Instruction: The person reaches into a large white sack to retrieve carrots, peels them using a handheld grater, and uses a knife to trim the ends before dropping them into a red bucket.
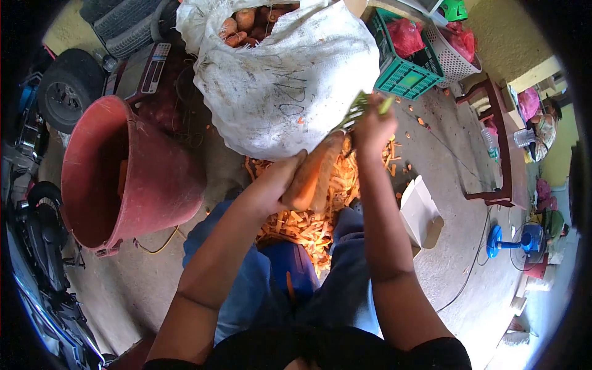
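Observation:
A large carrot [309, 180], partly bright orange and partly brownish, is held at a slant above a heap of orange peelings [296, 231]. My left hand [274, 185] is wrapped round its lower left side. At the carrot's upper end, my right hand [374, 128] is closed on a green peeler [354, 111], somewhat blurred. The exact contact between peeler and carrot is hard to make out. Just beyond both hands stands a big white sack [290, 92] with brownish-orange roots [245, 20] showing in its opening.
A red tub [157, 172] lies tilted at the left, something orange inside. A green crate [404, 77] and white basket [453, 58] stand at the back right. An open cardboard box [421, 216] sits right of my right forearm. Farther right are a wooden frame [507, 154] and blue fan [530, 237].

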`<action>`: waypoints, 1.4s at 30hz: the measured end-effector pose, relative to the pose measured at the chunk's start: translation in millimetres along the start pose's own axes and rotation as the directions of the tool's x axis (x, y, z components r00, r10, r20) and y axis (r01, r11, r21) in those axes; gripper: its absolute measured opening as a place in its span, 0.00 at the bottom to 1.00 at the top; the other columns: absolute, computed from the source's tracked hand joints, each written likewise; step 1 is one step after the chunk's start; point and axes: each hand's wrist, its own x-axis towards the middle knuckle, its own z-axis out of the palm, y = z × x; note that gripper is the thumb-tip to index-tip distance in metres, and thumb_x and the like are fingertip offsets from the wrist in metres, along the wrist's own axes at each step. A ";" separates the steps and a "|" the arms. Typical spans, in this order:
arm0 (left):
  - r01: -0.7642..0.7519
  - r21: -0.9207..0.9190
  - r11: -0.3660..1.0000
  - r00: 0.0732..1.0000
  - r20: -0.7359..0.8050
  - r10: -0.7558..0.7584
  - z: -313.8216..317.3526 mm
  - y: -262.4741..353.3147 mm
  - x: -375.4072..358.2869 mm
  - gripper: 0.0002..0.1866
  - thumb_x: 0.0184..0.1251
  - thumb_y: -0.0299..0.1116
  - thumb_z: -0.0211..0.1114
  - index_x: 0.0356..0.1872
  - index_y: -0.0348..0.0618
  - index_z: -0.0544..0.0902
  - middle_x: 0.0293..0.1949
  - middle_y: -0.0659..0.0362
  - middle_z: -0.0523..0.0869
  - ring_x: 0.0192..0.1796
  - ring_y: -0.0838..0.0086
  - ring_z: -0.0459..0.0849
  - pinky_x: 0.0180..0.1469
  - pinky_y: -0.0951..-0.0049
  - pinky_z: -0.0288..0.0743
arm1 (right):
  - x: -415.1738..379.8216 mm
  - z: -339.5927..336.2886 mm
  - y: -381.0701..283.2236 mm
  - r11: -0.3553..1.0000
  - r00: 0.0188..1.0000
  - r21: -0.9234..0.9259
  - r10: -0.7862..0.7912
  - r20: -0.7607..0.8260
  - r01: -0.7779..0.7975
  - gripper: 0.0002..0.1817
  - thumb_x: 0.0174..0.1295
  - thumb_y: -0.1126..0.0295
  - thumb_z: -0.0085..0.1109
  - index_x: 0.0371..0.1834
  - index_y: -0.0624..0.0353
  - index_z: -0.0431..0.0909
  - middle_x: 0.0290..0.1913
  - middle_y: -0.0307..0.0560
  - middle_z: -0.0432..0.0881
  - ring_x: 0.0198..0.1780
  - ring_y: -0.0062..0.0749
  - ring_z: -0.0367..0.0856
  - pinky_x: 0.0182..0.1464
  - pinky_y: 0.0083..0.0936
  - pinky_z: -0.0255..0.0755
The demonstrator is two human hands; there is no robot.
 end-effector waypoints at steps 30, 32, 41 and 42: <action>0.075 0.059 0.995 0.953 0.291 -0.089 -20.8 15.2 8.6 0.21 0.62 0.45 0.43 0.46 0.37 0.68 0.35 0.56 0.76 0.33 0.77 0.77 0.33 0.76 0.74 | 33.5 -19.1 1.6 0.930 0.963 0.310 0.242 -0.116 -0.197 0.10 0.54 0.70 0.46 0.28 0.67 0.74 0.19 0.39 0.73 0.21 0.18 0.68 0.23 0.18 0.62; 0.074 -0.045 0.996 0.943 0.328 -0.055 -26.2 11.4 22.6 0.20 0.62 0.45 0.41 0.46 0.38 0.68 0.33 0.56 0.76 0.30 0.77 0.77 0.31 0.76 0.74 | 12.4 -10.7 -15.8 0.878 0.993 0.464 0.088 0.083 -0.117 0.11 0.55 0.69 0.45 0.30 0.68 0.72 0.20 0.39 0.72 0.22 0.18 0.66 0.23 0.16 0.60; 0.089 -0.192 0.977 0.989 0.137 -0.063 -24.7 13.1 31.1 0.17 0.63 0.43 0.38 0.43 0.42 0.69 0.31 0.57 0.77 0.27 0.73 0.78 0.29 0.72 0.75 | -52.7 10.3 -42.6 0.982 0.936 0.176 -0.127 0.328 0.071 0.12 0.57 0.66 0.45 0.28 0.66 0.71 0.20 0.39 0.71 0.24 0.17 0.66 0.26 0.17 0.62; 0.120 -0.095 0.988 0.977 0.185 -0.101 -26.7 12.5 28.8 0.18 0.63 0.44 0.38 0.43 0.42 0.68 0.30 0.57 0.77 0.26 0.73 0.77 0.27 0.73 0.74 | -46.6 11.0 -37.8 0.989 0.948 0.123 -0.119 0.295 0.086 0.12 0.57 0.67 0.45 0.28 0.66 0.71 0.20 0.40 0.72 0.24 0.17 0.67 0.26 0.17 0.62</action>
